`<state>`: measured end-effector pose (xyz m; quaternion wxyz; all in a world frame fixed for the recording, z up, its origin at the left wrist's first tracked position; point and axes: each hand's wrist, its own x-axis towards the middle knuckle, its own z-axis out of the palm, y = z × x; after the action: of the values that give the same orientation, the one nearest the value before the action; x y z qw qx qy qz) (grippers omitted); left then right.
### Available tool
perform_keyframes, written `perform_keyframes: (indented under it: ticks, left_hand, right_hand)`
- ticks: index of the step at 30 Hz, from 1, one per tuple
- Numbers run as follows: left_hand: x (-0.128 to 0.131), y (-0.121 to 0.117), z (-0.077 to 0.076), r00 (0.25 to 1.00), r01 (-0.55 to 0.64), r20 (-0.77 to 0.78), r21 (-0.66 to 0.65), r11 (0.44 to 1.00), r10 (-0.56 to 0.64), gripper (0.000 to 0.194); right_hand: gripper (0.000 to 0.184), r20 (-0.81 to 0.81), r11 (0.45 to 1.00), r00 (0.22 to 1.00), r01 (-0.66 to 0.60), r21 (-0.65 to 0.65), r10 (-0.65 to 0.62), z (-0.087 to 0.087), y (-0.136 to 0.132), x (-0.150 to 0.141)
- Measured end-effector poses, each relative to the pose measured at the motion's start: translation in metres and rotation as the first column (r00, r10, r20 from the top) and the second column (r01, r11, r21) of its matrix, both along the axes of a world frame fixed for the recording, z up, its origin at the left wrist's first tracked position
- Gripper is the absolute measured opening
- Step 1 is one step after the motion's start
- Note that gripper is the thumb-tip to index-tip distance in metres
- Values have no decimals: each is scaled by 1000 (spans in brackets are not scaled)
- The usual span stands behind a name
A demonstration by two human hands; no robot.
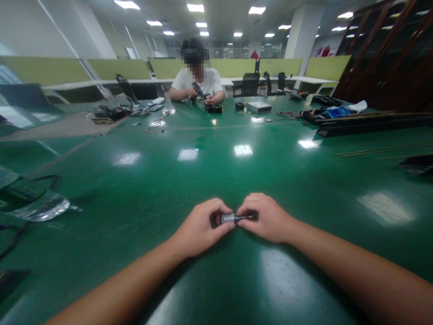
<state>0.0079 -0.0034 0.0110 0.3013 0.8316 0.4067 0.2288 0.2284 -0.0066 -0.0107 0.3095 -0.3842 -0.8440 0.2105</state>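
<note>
Just above the green table, my left hand (pixel 199 228) is closed around a small silver metal cylinder (pixel 228 218), thumb below and fingers above. A thin dark shaft (pixel 246 217) extends from the cylinder's right end. The thumb and fingers of my right hand (pixel 269 219) pinch that shaft close to the cylinder. Both hands nearly meet, with the piece lying level between them. Its exact kind is too small to make out, and my fingers hide parts of both ends.
Across the green table (pixel 216 174) a person (pixel 196 81) in a white shirt works with a dark power tool. A clear plastic bottle (pixel 32 198) lies at left. Long thin rods (pixel 382 149) and black trays lie at right; cables and electronic parts sit farther back.
</note>
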Motion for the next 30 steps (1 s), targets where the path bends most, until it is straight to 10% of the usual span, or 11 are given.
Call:
perform_keyframes:
  ticks: [30]
  left_hand:
    - [-3, 0, -2, 1000, 2, -24, -7, 1000, -2, 14]
  right_hand:
    - [7, 23, 999, 1000, 2, -37, -1, 4, -1, 5]
